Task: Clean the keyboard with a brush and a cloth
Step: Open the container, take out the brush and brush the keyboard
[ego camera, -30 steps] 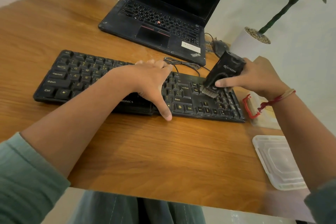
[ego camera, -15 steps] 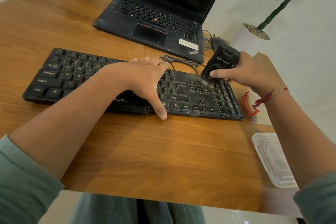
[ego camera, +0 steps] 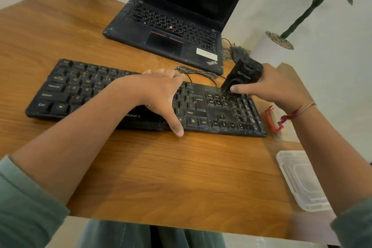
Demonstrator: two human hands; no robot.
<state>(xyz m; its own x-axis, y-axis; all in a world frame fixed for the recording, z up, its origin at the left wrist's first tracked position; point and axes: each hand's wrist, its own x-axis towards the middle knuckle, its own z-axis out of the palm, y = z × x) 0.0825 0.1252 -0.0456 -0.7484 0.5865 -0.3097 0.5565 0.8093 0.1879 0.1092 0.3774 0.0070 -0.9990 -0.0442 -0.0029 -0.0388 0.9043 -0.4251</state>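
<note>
Two hands are engaged. The left hand [ego camera: 159, 94] lies flat across the middle of the keyboard [ego camera: 80, 86], fingers straight and thumb hooked over the near edge, steadying it on the wooden desk [ego camera: 181, 167]; this matches the preceding second. The right hand [ego camera: 275, 86] grasps the black brush [ego camera: 244, 76], with the forefinger laid along its lower face. Change noted: the brush head stands further back than a second ago, off the middle number-pad rows and now at the far rows above the arrow keys, near the keyboard's rear edge. Judgement: a stroke over the right-hand section is ending; the left portion and the cloth stage appear outstanding. Not verifiable: the bristles are dark against dark keys, so contact cannot be confirmed. Keys beneath the left hand are covered, and the other right fingers sit behind the brush body. No cloth is identifiable. A red-framed item [ego camera: 271, 119] beside the keyboard is partly screened by the right wrist, and a clear plastic tray [ego camera: 302, 183] is partly covered by the right forearm.
</note>
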